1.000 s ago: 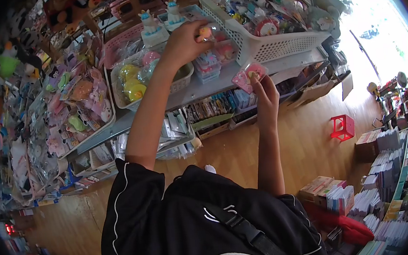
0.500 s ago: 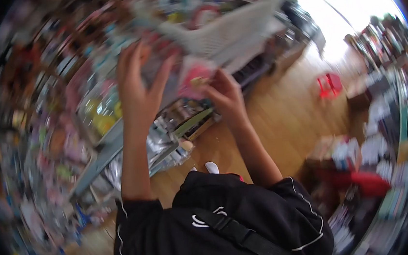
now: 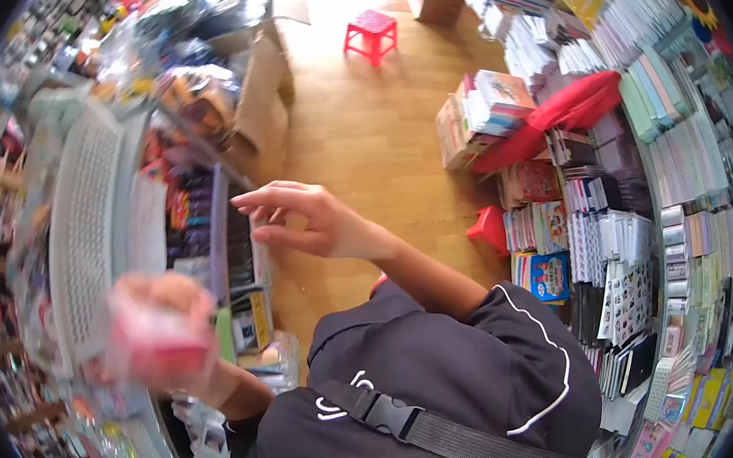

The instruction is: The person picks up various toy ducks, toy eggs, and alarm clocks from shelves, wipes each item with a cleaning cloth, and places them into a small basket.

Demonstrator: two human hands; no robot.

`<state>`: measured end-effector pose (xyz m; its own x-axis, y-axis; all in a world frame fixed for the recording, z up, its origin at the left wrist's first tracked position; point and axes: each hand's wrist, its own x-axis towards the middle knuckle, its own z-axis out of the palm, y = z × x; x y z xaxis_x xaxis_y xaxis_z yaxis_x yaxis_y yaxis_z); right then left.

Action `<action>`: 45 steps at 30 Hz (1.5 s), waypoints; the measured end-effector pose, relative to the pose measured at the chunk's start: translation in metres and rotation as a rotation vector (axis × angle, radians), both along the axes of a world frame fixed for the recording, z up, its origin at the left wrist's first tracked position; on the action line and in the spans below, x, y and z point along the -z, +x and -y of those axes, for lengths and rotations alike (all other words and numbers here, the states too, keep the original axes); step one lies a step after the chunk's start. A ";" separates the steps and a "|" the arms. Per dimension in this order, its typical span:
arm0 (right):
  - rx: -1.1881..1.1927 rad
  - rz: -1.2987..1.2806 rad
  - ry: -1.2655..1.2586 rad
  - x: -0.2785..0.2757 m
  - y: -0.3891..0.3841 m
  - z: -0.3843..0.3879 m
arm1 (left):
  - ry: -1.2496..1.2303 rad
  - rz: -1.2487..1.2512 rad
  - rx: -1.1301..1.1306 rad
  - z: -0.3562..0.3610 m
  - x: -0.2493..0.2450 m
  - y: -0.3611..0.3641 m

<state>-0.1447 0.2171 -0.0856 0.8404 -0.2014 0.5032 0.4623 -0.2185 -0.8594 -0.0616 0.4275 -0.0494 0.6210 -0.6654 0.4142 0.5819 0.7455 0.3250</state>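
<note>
Pink packet (image 3: pixel 159 343), a second ago pinched by the right hand (image 3: pixel 312 223) at the shelf edge, now sits in the blurred left hand (image 3: pixel 172 298) beside the white basket (image 3: pixel 79 228), apparently clasped, while the right fingers hang loosely spread, empty and free to reach.

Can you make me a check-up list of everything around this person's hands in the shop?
Surface: shelf carrying a white basket; the goods on it are blurred.
Job's things: pink packet, blurred, in the left hand.
Clutter: cardboard box beside the shelf.
Hands: left hand closed on the packet; right hand open and empty, fingers spread.
Cables: nothing seen.
Surroundings: wooden floor, red stool, stacked books along the right.
</note>
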 end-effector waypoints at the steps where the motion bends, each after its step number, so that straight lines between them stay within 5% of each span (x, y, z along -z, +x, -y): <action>1: 0.081 -0.051 -0.091 0.006 -0.009 0.034 | 0.018 0.374 -0.019 0.033 -0.030 -0.005; 2: 0.155 -0.132 -0.076 0.012 -0.019 0.069 | -0.012 0.736 -0.089 0.067 -0.061 -0.011; 5: 0.316 -0.346 0.153 0.028 -0.057 0.158 | -0.547 0.620 -0.428 0.153 -0.095 -0.040; 7: 0.395 -0.370 0.150 0.048 -0.067 0.205 | -0.722 0.955 -0.207 0.201 -0.121 -0.036; 11: 0.557 -0.491 0.257 0.081 -0.073 0.265 | -0.952 0.757 -0.216 0.293 -0.137 -0.018; 16: 0.617 -0.578 0.322 0.110 -0.054 0.334 | -0.902 0.752 -0.107 0.415 -0.121 0.036; 19: 0.758 -0.654 0.324 0.105 -0.043 0.382 | -1.105 0.614 0.072 0.488 -0.121 0.077; 21: 0.897 -0.639 0.320 0.092 -0.039 0.413 | -1.079 0.525 -0.039 0.527 -0.136 0.095; 22: 0.986 -0.630 0.312 0.085 -0.040 0.427 | -1.133 0.440 0.122 0.547 -0.146 0.101; 27: 1.282 -0.658 0.141 0.078 -0.070 0.506 | -1.207 0.419 0.165 0.634 -0.145 0.141; 31: 1.319 -0.572 0.007 0.097 -0.141 0.639 | -1.062 0.537 0.265 0.661 -0.138 0.157; 33: 1.563 -0.614 -0.259 0.095 -0.188 0.727 | -1.004 0.055 0.111 0.659 -0.125 0.162; 34: 1.699 -0.618 -0.285 0.104 -0.216 0.779 | -0.696 0.179 0.186 0.647 -0.107 0.179; 36: 1.725 -0.818 -0.507 0.054 -0.212 0.823 | -0.133 0.419 -0.017 0.623 -0.064 0.212; 37: 1.671 -0.993 -0.795 0.103 -0.274 0.893 | 0.032 0.386 -0.183 0.616 -0.050 0.209; 38: 1.688 -1.114 -0.796 0.116 -0.297 0.928 | 0.216 0.349 -0.327 0.610 -0.036 0.206; 42: 1.836 -1.393 -0.626 0.151 -0.317 0.961 | 0.343 -0.140 -0.693 0.560 0.002 0.147; 45: 1.914 -1.409 -0.551 0.158 -0.305 0.962 | 0.572 -0.140 -1.268 0.535 0.011 0.109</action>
<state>-0.4498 -0.7450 -0.2437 -0.2768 -0.9123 0.3019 -0.9609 0.2591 -0.0980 0.0477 -0.1076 -0.0602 0.9328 0.3206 0.1645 -0.3282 0.5671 0.7555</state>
